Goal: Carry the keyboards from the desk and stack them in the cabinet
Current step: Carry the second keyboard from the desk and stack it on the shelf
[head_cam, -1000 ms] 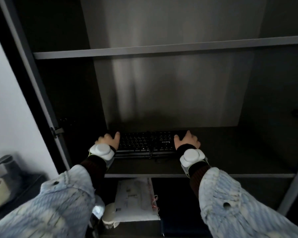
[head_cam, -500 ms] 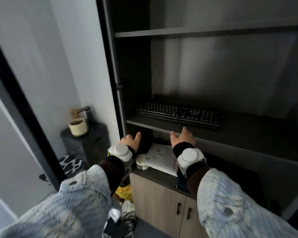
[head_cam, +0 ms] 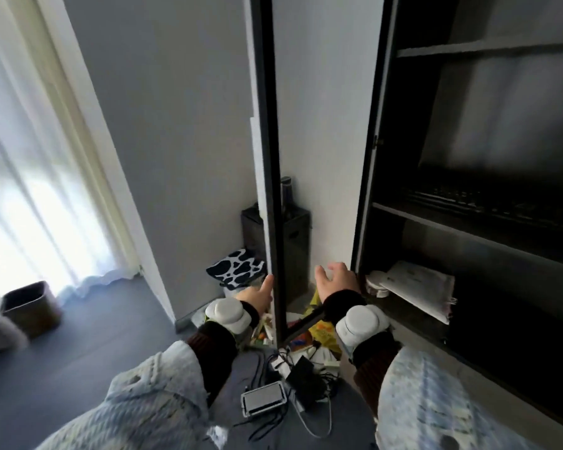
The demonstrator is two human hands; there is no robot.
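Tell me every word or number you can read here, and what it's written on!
No text here can be read.
Print on the papers, lower cabinet shelf: faint and too blurred to read.
Key letters on the keyboard, shelf above: too dark and small to read.
Coloured print on the yellow bag, on the floor: too blurred to read.

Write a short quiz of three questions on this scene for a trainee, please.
1. Where does the keyboard lie? A desk, B cabinet shelf, C chair.
2. True or false: the right hand holds nothing.
3. Fill in: the papers lie on the shelf ___ the keyboard.
Key: 1 B; 2 true; 3 below.
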